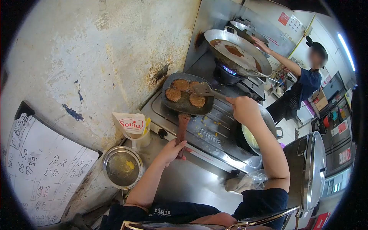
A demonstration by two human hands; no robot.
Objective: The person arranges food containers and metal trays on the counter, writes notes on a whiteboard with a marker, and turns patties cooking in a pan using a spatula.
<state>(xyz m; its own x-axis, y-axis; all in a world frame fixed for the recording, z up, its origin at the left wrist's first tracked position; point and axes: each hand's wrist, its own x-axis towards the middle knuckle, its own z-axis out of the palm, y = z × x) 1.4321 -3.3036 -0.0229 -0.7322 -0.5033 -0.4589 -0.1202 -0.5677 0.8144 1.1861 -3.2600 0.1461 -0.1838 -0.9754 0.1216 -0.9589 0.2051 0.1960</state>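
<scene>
My left hand (pixel 173 152) is closed around the brown handle (pixel 183 132) of a dark square frying pan (pixel 186 107), which sits at the wall end of the stove. Several browned round patties (pixel 197 101) lie in the pan. With my right hand (pixel 245 109) I grip a spatula (pixel 203 90); its slotted blade reaches over the pan's right side and partly covers one patty. Whether the blade touches that patty, I cannot tell. Beneath my right forearm stands a round pan (pixel 251 138) with pale yellow-green contents, partly hidden by the arm.
A large wok (pixel 245 63) of brown liquid sits over a blue flame. Behind it a co-worker (pixel 306 82) reaches toward another pan. Left are a Sovia packet (pixel 132 123) in a pitcher and a strainer (pixel 122 174) with yellow bits. A plastic bag (pixel 251 180) lies in front of the stove (pixel 209 134).
</scene>
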